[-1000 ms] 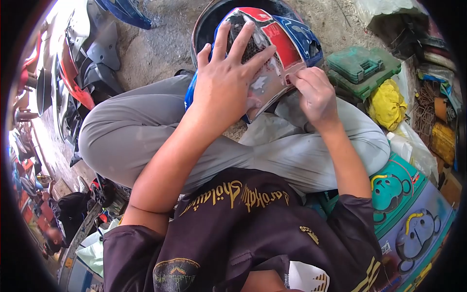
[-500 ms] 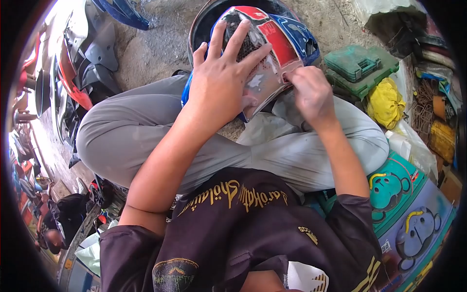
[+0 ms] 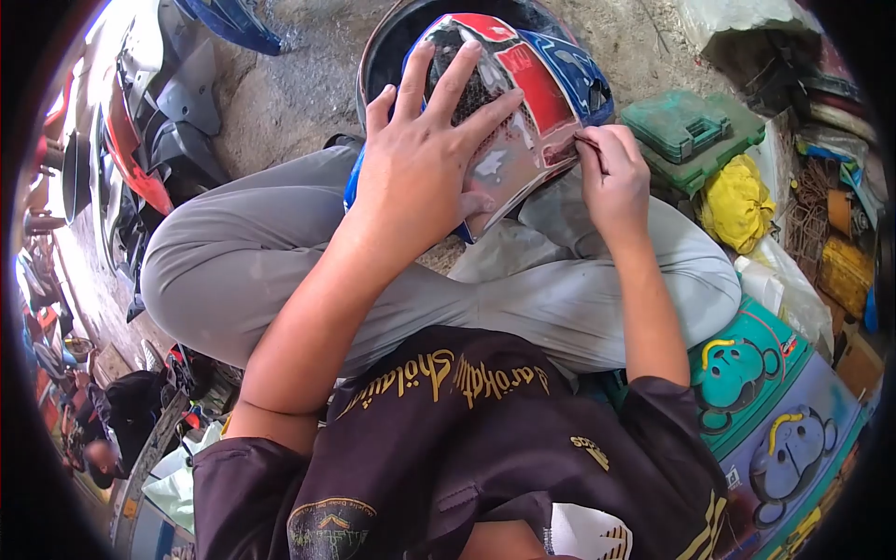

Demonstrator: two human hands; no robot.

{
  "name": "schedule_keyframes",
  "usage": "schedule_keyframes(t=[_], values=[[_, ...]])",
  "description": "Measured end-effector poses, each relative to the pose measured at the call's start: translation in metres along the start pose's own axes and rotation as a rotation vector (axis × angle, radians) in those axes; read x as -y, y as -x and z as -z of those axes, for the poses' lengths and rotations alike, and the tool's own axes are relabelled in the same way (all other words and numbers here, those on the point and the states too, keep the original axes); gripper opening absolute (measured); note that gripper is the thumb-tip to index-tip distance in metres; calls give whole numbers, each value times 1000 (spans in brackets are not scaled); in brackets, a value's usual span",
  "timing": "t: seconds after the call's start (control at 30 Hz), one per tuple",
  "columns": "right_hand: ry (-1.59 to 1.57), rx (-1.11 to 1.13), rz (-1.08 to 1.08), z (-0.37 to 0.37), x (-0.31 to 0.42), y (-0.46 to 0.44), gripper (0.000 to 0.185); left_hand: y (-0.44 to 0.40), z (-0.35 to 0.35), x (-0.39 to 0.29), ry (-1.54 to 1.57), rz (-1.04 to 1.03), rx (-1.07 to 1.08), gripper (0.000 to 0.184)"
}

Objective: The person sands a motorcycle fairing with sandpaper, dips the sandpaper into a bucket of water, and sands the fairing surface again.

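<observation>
A curved blue-and-red painted shell [image 3: 544, 93], with a dull, sanded-looking patch near me, lies in front of my crossed legs. I cannot tell exactly what part it is. My left hand [image 3: 417, 154] rests open on it, fingers spread and pressing its top. At its right edge my right hand [image 3: 613, 173] is closed in a pinch, fingertips touching the rim. A small dark bit shows at those fingertips, too small to name. A black round basin-like rim [image 3: 371, 79] sits partly hidden behind the shell.
Green tool cases [image 3: 686, 131] lie to the right, beside a yellow bundle [image 3: 737, 201]. Teal and purple boxes [image 3: 747, 364] are near my right knee. Motorcycle body panels [image 3: 140, 149] stand along the left, and a blue panel [image 3: 233, 23] lies at the back.
My right hand has shifted slightly outward to the right along the shell's edge, its fingers now more clearly pinched. My left hand stays in place on the shell.
</observation>
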State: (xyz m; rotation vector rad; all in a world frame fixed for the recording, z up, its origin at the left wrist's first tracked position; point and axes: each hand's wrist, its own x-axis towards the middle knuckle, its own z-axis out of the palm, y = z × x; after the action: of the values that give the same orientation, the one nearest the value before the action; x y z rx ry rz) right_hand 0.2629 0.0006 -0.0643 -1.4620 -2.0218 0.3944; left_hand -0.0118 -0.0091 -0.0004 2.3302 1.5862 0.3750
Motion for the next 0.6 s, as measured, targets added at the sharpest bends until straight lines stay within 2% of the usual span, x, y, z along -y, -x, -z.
schedule_keyframes(t=[0.1,0.2,0.3,0.4,0.5,0.6], values=[[-33,-52,-44,0,7,-2,15,2,0,2,0,-6,5,110],[-133,-46,-468,1,19,-4,16,0,1,0,8,-1,11,110],[-201,-63,-520,-2,7,-1,17,1,1,1,7,4,9,109],[-212,-113,-314,1,7,-2,17,0,1,0,4,3,9,109],[-230,-89,-305,5,13,-3,16,0,2,0,16,8,18,109],[-75,-138,-328,5,13,0,15,-1,3,0,25,9,22,108]])
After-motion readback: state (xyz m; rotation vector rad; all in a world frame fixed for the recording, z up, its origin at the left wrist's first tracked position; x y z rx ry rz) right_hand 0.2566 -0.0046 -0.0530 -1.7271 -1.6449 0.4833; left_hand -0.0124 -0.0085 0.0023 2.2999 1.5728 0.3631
